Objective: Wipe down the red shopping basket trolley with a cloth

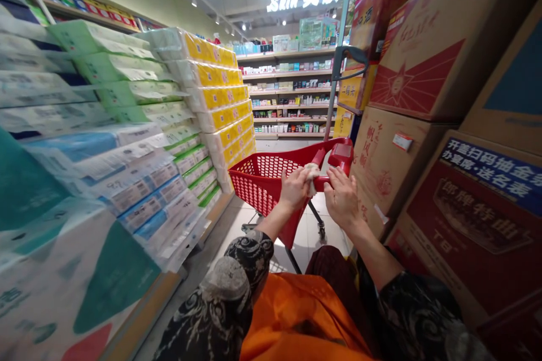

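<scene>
A red plastic shopping cart (258, 183) with a perforated basket stands in front of me, angled in the aisle. My left hand (295, 187) is closed on a crumpled whitish cloth (313, 174), which presses against the cart's red handle (320, 183). Just to the right, my right hand (342, 196) rests with its fingers curled over the same handle. A red box-shaped piece (341, 152) sits on the cart beyond the right fingers. Part of the handle is hidden under both hands.
Packs of tissue (144, 175) are stacked along the left, with yellow-sided packs (218, 98) farther on. Large cartons (474, 208) rise close on the right. A metal post (337, 76) with a dark handle-like fitting stands behind the cart. Product shelves (292, 73) line the back.
</scene>
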`<state>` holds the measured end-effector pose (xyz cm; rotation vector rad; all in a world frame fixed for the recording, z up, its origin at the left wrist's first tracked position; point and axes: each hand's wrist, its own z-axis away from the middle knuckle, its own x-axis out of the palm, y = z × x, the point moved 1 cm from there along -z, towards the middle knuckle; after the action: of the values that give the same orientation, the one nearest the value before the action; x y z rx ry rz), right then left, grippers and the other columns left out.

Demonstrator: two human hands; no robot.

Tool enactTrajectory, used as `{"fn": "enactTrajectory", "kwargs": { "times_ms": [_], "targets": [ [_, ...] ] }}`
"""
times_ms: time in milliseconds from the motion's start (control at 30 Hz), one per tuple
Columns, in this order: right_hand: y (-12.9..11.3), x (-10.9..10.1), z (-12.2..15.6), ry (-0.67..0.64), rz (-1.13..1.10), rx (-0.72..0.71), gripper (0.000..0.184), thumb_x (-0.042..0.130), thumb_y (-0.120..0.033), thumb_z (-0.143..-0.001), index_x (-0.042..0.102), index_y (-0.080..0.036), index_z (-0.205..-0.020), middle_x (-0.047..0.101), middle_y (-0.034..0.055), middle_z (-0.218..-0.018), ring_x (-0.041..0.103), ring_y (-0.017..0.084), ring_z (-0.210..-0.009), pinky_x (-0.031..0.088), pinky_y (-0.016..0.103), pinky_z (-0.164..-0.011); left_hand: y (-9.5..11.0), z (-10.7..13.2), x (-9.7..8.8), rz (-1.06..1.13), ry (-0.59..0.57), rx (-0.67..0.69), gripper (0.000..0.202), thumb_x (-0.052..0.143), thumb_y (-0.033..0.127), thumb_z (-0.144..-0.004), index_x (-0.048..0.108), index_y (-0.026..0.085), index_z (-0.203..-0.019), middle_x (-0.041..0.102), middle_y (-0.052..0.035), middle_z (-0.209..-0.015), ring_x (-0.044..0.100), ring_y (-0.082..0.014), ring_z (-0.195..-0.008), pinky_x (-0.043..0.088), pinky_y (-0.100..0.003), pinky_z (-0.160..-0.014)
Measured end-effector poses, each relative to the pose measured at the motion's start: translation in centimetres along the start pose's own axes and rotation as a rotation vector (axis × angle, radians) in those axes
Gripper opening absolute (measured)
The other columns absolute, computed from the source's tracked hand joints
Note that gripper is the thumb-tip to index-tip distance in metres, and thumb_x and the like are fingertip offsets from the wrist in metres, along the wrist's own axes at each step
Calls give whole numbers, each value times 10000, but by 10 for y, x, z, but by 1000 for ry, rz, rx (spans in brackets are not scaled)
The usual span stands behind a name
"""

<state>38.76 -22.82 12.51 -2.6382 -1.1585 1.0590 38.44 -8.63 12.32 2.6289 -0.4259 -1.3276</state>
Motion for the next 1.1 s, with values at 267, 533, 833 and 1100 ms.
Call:
{"fn": "enactTrajectory", "kwargs": {
  "times_ms": [267, 533, 833, 1100],
  "targets": [
    [18, 0, -6, -16, 164, -23, 418, 402, -244, -823, 576, -114, -1180, 582, 146, -1234, 446, 281, -1185, 227, 491, -1012, -11, -6, 15, -70, -59, -82, 371, 360, 215, -887, 509, 244, -1226, 543, -72, -1307, 487, -185, -1198, 136, -550, -1103],
    [28, -6, -24, -119, 305, -32, 294, 457, -211, -768, 654, -150, -979, 646, 108, -1057, 462, 256, -1026, 208, 436, -924, -18, -11, 25, -99, -119, -144, 393, 346, 202, -876, 499, 246, -1235, 539, -70, -1304, 492, -199, -1184, 149, -576, -1093],
    [41, 0, -25, -114, 304, -49, 325, 463, -172, -721, 650, -153, -987, 637, 109, -1035, 450, 259, -1021, 209, 424, -943, -37, 11, 36, -95, -40, -191, 420, 341, 195, -876, 484, 255, -1266, 477, -67, -1375, 437, -184, -1257, 152, -555, -1102],
    [33, 6, -13, -93, 271, -104, 424, 446, -161, -723, 611, -113, -1111, 606, 135, -1157, 430, 277, -1114, 189, 449, -1018, -20, 22, 34, -28, 31, 59, 376, 353, 246, -904, 510, 285, -1244, 467, -53, -1381, 448, -164, -1254, 32, -523, -1129]
  ]
}}
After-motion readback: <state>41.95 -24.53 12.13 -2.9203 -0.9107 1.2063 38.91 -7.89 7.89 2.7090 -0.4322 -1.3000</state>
